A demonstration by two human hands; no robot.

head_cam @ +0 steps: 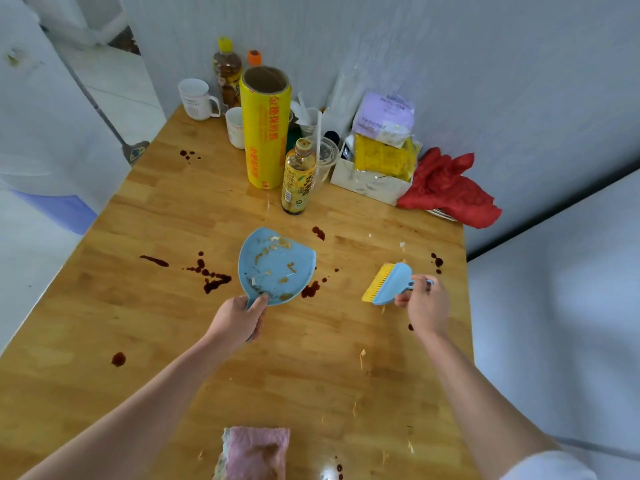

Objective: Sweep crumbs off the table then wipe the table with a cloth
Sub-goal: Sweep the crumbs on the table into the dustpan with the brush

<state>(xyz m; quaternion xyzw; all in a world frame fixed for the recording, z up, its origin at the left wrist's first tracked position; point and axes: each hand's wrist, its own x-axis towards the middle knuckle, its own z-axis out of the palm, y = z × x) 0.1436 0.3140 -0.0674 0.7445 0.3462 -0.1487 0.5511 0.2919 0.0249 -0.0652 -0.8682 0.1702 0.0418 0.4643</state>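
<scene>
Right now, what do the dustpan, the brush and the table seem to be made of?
Dustpan: probably plastic, smooth pale blue, one moulded piece with a thin rim.
Brush: likely the same blue plastic in the back; its yellow bristles look synthetic, though I cannot be sure.
Table: wood, jointed in short blocks with visible grain; its glossy reflections suggest varnish.

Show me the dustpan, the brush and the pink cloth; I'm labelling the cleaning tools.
dustpan [277, 263]: head view, middle of its blue pan.
brush [393, 284]: head view, on its blue back.
pink cloth [256, 452]: head view, its upper face.
</scene>
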